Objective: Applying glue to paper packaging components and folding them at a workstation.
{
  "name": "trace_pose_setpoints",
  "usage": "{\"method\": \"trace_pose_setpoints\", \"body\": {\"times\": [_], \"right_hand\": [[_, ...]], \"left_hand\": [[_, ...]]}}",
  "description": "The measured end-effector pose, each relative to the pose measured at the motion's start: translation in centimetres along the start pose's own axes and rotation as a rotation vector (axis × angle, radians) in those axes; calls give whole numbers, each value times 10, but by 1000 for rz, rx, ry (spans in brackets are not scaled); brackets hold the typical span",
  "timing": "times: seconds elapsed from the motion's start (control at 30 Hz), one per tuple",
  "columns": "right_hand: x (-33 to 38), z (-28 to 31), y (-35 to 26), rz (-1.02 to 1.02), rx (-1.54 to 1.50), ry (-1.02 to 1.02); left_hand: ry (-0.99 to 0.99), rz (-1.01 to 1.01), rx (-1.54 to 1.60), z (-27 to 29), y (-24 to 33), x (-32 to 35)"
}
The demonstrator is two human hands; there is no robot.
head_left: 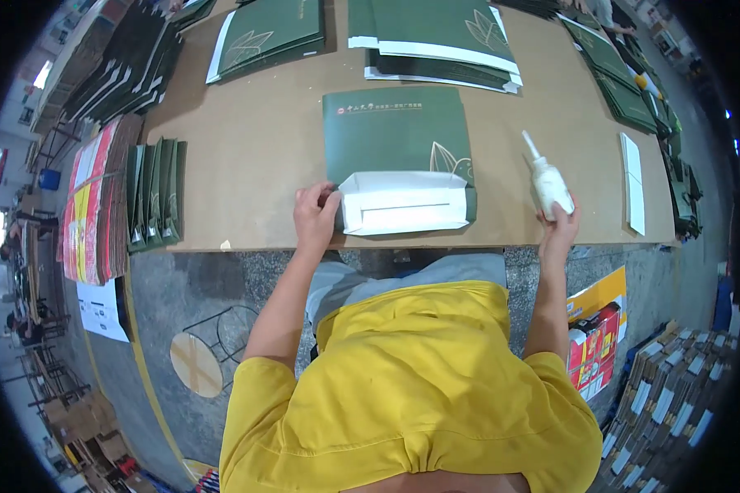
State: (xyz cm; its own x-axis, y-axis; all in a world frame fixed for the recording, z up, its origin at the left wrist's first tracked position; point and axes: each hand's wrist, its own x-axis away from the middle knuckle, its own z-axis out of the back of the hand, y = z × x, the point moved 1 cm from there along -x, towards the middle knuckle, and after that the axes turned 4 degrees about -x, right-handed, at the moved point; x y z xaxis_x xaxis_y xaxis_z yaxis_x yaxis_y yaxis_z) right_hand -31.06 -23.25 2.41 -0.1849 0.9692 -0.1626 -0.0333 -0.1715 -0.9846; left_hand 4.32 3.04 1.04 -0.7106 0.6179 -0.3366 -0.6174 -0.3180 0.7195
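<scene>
A flat green paper bag (pixel 395 135) with gold leaf lines lies before me on the brown table. Its near end is folded open into a white bottom (pixel 403 205) with a pale strip across it. My left hand (pixel 314 212) is closed at the left corner of that bottom, fingers curled against the edge. To the right of the bag, my right hand (pixel 559 226) grips a white squeeze bottle (pixel 548 182) by its lower end. The bottle's long thin nozzle points up and away from me, apart from the bag.
Stacks of green bags (pixel 275 37) and larger ones (pixel 436 33) line the far side. Folded green bags (pixel 158 193) stand at left beside a strapped red-and-yellow bundle (pixel 99 201). A white strip (pixel 632 185) lies at right. A round stool (pixel 196 364) is on the floor.
</scene>
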Motion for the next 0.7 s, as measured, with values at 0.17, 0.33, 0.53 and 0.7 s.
{"method": "trace_pose_setpoints", "body": {"times": [0.17,0.33,0.53,0.7], "right_hand": [[21,-70,-57,-524,-860,-113],[53,-147,-119,193,54,-478],[71,-193,-141,838,432,-626],[76,-207,-142,856,559,-720]], "left_hand": [[62,17,-30,-11,2,-5],[97,-39,-9,-14,-1,-2],[92,-28,-1,-14,2,-1],[95,-33,2,-15,2,-1]]}}
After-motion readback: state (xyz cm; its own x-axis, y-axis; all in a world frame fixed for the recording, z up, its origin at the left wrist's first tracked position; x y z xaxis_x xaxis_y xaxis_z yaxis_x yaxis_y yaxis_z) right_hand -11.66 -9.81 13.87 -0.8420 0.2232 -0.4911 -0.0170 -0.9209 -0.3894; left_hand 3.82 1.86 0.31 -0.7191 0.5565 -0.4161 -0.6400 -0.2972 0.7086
